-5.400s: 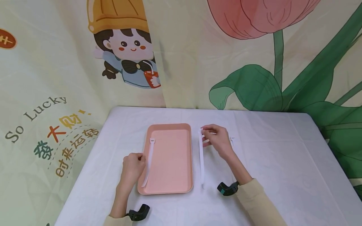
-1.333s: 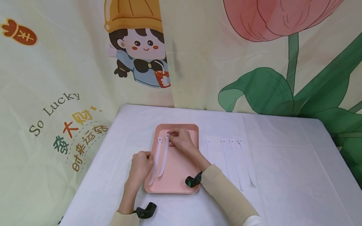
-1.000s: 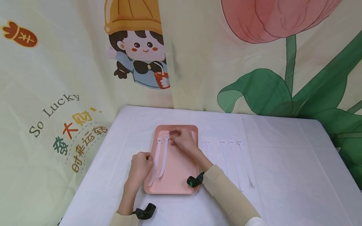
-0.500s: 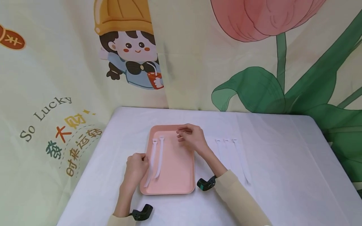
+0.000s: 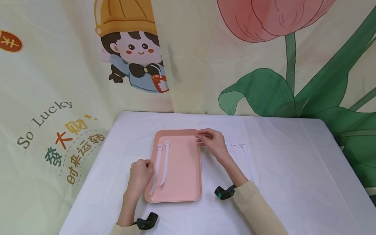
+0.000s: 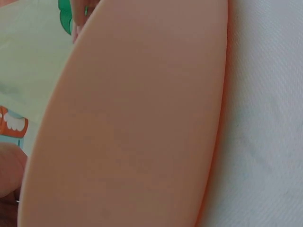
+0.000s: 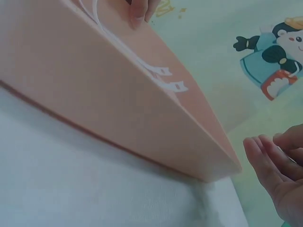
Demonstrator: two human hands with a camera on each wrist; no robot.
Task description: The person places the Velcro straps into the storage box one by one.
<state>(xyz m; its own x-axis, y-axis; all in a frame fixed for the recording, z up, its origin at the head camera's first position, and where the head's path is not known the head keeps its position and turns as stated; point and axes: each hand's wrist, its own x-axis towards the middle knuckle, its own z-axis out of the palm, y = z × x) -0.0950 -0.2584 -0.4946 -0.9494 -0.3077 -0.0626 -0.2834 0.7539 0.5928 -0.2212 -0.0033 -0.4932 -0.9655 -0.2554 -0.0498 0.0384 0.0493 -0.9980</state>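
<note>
two white straps [image 5: 166, 161] at risk tbh, might skid from any tug by left grip [image 5: 142, 173] pinching pink tray [image 5: 182, 171]; nothing in slightly spread right grip [image 5: 213, 142]

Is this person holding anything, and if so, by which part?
The tray, by its left rim, in the left grip; the right grip holds nothing.

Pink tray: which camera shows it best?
The head view: it shows nearly the whole tray from above. The left wrist view shows mostly its outer side; the right wrist view, its side and some of its inside.
</note>
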